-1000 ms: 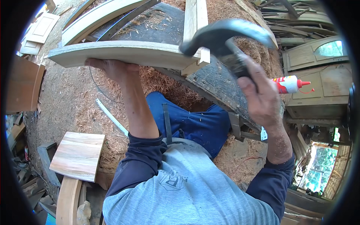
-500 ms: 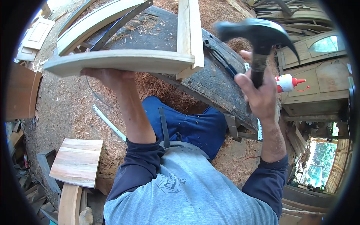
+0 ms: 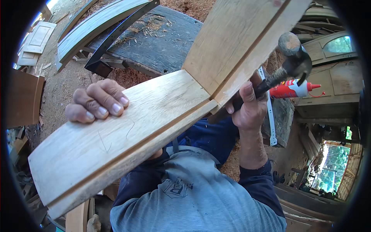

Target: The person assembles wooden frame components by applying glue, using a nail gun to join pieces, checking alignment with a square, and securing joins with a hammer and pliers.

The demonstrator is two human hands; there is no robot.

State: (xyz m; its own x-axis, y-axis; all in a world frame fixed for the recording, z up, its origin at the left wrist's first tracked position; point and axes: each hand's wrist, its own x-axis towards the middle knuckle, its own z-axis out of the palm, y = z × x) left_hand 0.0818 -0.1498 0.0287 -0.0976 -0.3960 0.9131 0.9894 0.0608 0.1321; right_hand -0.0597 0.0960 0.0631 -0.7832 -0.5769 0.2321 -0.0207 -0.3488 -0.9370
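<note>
Two pale wooden boards meet at a corner, the left board (image 3: 147, 112) and the upright board (image 3: 228, 42). A groove runs along the near edge of each, and pencil marks show on the left one. My left hand (image 3: 97, 101) grips the left board, its fingers curled over the far edge; the thumb is hidden. Just right of the corner, my right hand (image 3: 251, 108) is closed around the handle of a claw hammer (image 3: 290, 47). Its fingers also appear to touch the joined boards from behind, though the boards partly hide them.
Behind the boards stands a dark workbench (image 3: 154, 42) strewn with shavings. A curved wooden piece (image 3: 98, 27) and a dark metal strip (image 3: 116, 36) lie on its left. At right are a red and white glue bottle (image 3: 288, 89), a white metal rail (image 3: 271, 120) and stacked cabinet doors (image 3: 336, 85).
The joined boards have been raised from the bench toward me and tilted, so their broad grooved faces show. My right hand has brought the hammer left and down to the corner.
</note>
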